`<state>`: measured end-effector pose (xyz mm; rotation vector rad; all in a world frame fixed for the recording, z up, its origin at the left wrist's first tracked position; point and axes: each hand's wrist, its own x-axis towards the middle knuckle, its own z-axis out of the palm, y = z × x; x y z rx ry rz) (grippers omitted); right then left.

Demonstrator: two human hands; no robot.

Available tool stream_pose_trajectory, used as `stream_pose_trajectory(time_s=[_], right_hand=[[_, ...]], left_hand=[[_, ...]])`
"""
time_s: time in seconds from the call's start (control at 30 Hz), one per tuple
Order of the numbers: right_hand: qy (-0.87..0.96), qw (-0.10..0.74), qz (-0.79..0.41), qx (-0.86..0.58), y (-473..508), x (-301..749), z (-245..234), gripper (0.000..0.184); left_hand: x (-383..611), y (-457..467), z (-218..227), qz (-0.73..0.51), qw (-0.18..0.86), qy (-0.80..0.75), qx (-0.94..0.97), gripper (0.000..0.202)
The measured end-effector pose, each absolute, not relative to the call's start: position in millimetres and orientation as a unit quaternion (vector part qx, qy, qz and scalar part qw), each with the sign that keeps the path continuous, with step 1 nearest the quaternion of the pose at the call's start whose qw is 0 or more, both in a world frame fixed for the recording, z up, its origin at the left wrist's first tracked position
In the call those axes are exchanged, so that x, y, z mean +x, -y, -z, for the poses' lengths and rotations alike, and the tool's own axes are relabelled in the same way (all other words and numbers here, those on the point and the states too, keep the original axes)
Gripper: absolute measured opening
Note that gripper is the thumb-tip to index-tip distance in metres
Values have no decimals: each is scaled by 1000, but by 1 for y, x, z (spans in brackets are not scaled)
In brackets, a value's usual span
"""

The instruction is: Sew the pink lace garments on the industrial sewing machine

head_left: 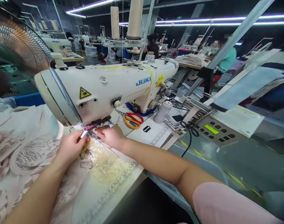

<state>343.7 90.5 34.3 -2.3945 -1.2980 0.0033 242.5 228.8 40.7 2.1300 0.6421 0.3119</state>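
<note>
A white JUKI sewing machine point(114, 84) stands across the table in front of me. My left hand point(71, 146) is closed in a pinch on a small white piece point(83, 134) just under the needle area. My right hand point(111, 136) rests beside it, fingers curled on the pale lace fabric point(34, 155) at the presser foot; what they grip is hidden. A crinkled clear plastic bag point(104, 161) lies on the table below both hands.
Orange and red scissors point(132, 119) lie right of the machine, near a grey thread cone point(162, 111). A control panel point(215, 130) with a green display sits at the right. A fan point(18, 46) stands at the far left. Other people work at machines behind.
</note>
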Motion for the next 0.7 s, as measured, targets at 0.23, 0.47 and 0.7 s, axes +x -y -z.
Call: stream_pose_trajectory(time_s=[0.23, 0.47, 0.7], right_hand=[[505, 225, 8, -834, -87, 347, -38, 23], [515, 264, -3, -815, -89, 346, -35, 23], [510, 246, 1, -824, -88, 339, -35, 25]], left_hand=[[242, -216, -56, -130, 379, -284, 871, 22], [239, -212, -56, -106, 479, -297, 819, 29], [235, -220, -52, -52, 582, -228, 779, 38]])
